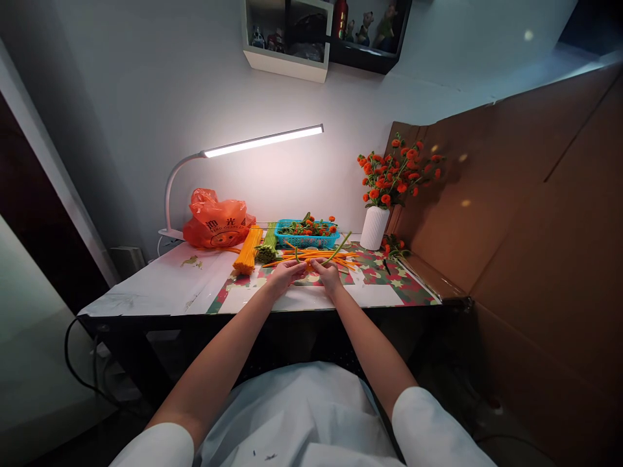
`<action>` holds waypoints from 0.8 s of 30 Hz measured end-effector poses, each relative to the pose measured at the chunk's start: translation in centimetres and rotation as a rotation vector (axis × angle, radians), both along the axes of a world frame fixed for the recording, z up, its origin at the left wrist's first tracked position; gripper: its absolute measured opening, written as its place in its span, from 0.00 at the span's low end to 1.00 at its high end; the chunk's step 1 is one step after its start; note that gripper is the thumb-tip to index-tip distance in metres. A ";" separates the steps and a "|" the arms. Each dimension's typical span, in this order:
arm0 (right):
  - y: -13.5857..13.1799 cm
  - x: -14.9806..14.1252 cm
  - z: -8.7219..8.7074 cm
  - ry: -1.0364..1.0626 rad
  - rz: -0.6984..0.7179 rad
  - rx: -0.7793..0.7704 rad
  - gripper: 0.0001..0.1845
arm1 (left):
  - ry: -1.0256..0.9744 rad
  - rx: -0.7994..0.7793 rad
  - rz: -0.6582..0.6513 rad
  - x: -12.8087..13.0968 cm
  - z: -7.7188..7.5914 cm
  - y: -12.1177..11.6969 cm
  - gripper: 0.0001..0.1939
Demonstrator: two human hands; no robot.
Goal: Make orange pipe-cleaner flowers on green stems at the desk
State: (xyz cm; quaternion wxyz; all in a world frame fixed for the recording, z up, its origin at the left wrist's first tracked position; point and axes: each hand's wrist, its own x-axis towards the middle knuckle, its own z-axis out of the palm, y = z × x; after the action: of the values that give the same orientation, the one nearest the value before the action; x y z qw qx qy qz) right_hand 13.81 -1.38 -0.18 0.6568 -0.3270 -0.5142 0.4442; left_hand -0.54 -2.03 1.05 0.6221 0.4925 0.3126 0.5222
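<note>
My left hand [283, 274] and my right hand [327, 272] meet over the table's middle, fingers pinched together on an orange pipe cleaner [310, 263]. A green pipe cleaner [339, 247] rises at a slant from between them. Loose orange pipe cleaners [335, 258] lie spread on the patterned mat [389, 275] just beyond my fingers. A tied bundle of orange pipe cleaners [247, 251] and a green bundle [268, 244] lie to the left.
A blue basket [304, 240] of small orange flowers stands behind. A white vase [374, 227] holds orange flowers at the right. An orange plastic bag [217, 224] and a lit desk lamp [263, 141] are at the back left. A cardboard wall [525, 214] borders the right.
</note>
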 end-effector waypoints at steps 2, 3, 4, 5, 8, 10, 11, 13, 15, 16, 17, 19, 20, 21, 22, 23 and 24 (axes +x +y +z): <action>0.1 0.0 -0.2 -0.016 -0.015 0.013 0.15 | 0.015 0.014 0.011 0.0 0.0 0.0 0.17; 0.2 0.0 -0.2 -0.024 -0.021 0.018 0.15 | 0.020 0.016 0.015 0.0 -0.1 0.0 0.17; 0.2 0.0 -0.3 -0.034 -0.025 0.022 0.15 | 0.020 0.014 0.017 0.0 -0.1 0.1 0.18; 0.3 0.0 -0.3 -0.046 -0.027 0.027 0.16 | 0.016 0.007 0.020 0.0 -0.1 0.1 0.18; 0.3 0.0 -0.3 -0.054 -0.066 0.032 0.16 | -0.014 -0.027 0.075 0.0 -0.2 0.4 0.19; 0.3 0.0 -0.2 -0.039 -0.106 0.031 0.17 | -0.022 -0.034 0.153 -0.1 -0.2 0.5 0.20; 0.3 0.0 -0.2 -0.031 -0.116 0.032 0.17 | -0.017 -0.027 0.188 -0.1 -0.2 0.5 0.20; 0.3 0.0 -0.2 -0.027 -0.111 0.041 0.16 | 0.005 0.004 0.203 0.0 -0.1 0.4 0.22; 0.3 -0.1 -0.3 -0.037 -0.084 0.055 0.15 | 0.021 0.050 0.179 0.1 -0.1 0.2 0.23; 0.4 -0.1 -0.4 -0.047 -0.071 0.058 0.14 | 0.026 0.072 0.172 0.2 -0.1 0.1 0.24; 0.3 -0.1 -0.5 -0.063 -0.059 0.059 0.14 | 0.031 0.092 0.176 0.2 -0.2 0.1 0.25; 0.2 -0.1 -0.6 -0.107 -0.044 0.067 0.14 | 0.053 0.127 0.207 0.3 -0.4 0.2 0.25; 0.1 -0.1 -0.6 -0.136 -0.048 0.078 0.14 | 0.076 0.146 0.214 0.3 -0.5 0.3 0.25; -0.1 -0.1 -0.5 -0.170 -0.064 0.098 0.14 | 0.106 0.165 0.217 0.3 -0.6 0.4 0.24; -0.2 0.0 -0.5 -0.213 -0.091 0.124 0.14 | 0.139 0.185 0.213 0.3 -0.8 0.5 0.24; -0.5 0.0 -0.4 -0.265 -0.126 0.155 0.14 | 0.172 0.207 0.204 0.3 -0.9 0.6 0.23; -0.7 0.1 -0.2 -0.321 -0.160 0.187 0.13 | 0.204 0.228 0.194 0.4 -1.1 0.7 0.21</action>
State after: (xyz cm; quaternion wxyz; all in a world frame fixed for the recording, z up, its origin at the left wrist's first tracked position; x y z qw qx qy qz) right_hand 13.90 -2.06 -0.42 0.6271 -0.3710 -0.6236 0.2833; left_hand -0.18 -1.32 0.00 0.4741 0.5778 0.3587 0.5592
